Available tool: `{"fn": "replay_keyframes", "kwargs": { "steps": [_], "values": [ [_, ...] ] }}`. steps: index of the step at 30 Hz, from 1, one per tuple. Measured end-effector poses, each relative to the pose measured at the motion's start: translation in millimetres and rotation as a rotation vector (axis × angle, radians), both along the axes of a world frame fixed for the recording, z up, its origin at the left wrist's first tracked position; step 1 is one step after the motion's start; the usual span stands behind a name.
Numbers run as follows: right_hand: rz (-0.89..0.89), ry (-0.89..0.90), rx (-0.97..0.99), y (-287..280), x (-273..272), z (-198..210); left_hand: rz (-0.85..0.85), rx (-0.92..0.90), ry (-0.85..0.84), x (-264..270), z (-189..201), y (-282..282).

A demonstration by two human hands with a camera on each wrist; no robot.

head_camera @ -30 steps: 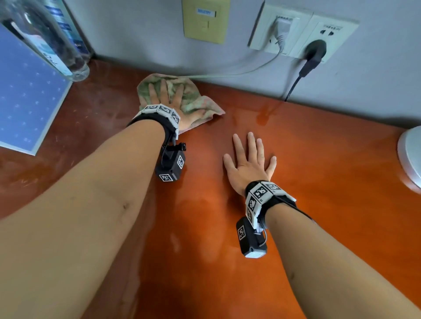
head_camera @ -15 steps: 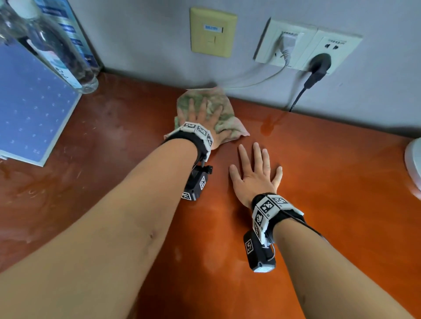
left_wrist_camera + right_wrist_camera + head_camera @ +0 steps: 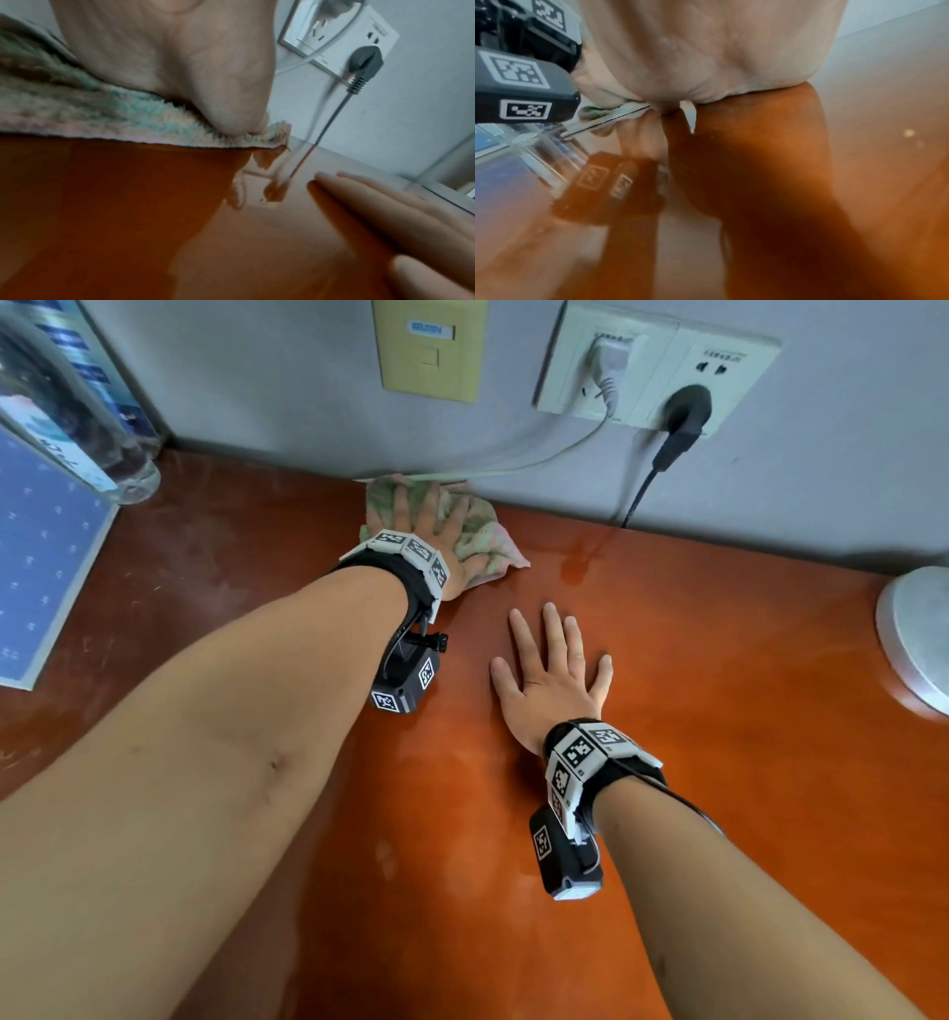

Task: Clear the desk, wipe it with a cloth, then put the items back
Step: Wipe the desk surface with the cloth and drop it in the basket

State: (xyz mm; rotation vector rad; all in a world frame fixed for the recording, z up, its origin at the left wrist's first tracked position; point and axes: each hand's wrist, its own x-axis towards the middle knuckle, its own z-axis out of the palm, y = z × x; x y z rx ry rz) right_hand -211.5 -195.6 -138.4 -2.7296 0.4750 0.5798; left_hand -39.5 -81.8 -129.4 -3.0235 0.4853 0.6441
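Note:
A green and pink terry cloth (image 3: 475, 534) lies on the glossy orange-brown desk (image 3: 719, 711) against the back wall. My left hand (image 3: 429, 526) presses flat on the cloth with straight fingers; in the left wrist view its palm (image 3: 180, 60) sits on the cloth (image 3: 77, 113). Just to the right and nearer to me, my right hand (image 3: 552, 665) rests flat on the bare desk with its fingers spread and holds nothing. Those fingers (image 3: 385, 203) show at the right of the left wrist view.
A clear water bottle (image 3: 77, 418) and a blue book (image 3: 41, 557) stand at the back left. A white lamp base (image 3: 919, 634) sits at the right edge. A white cable (image 3: 539, 464) and a black cable (image 3: 642, 490) hang from the wall sockets (image 3: 652, 372) behind the cloth.
My left hand has slid the cloth to the right along the back wall, close to the right hand. The right hand has stayed flat on the desk.

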Motion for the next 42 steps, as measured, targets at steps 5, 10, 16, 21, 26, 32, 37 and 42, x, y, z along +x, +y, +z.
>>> {"fn": "replay_keyframes", "kwargs": {
  "steps": [5, 10, 16, 21, 26, 32, 37, 42],
  "values": [
    [0.0, -0.015, 0.009, -0.6, -0.6, 0.2, -0.229, -0.039, -0.027, -14.9, 2.1, -42.0],
    [-0.004, -0.017, 0.012, -0.8, 0.0, 1.0, -0.236, -0.057, -0.056, -17.7, -2.2, -44.5],
    [0.005, -0.012, -0.007, -1.6, -0.5, -2.0, -0.045, -0.012, -0.017, -21.1, 0.1, 9.0],
    [0.008, -0.019, -0.011, -1.1, -1.0, -2.5, 0.115, 0.028, -0.012, -21.4, 3.7, 67.5],
    [-0.006, -0.059, -0.045, 7.3, 5.3, 8.8, 0.177, 0.032, -0.015, -30.6, -1.6, 113.8],
    [0.044, -0.169, 0.051, 59.6, 65.9, 34.7, 0.211, 0.029, -0.013, -12.4, 0.3, 145.6],
    [0.06, -0.157, 0.124, 116.8, 103.4, 20.9, 0.222, 0.014, 0.001, 12.0, 1.3, 165.7],
    [-0.006, -0.082, 0.106, 146.5, 105.7, -1.2, 0.224, 0.029, -0.03, 34.0, 2.3, 179.5]
  ]
}}
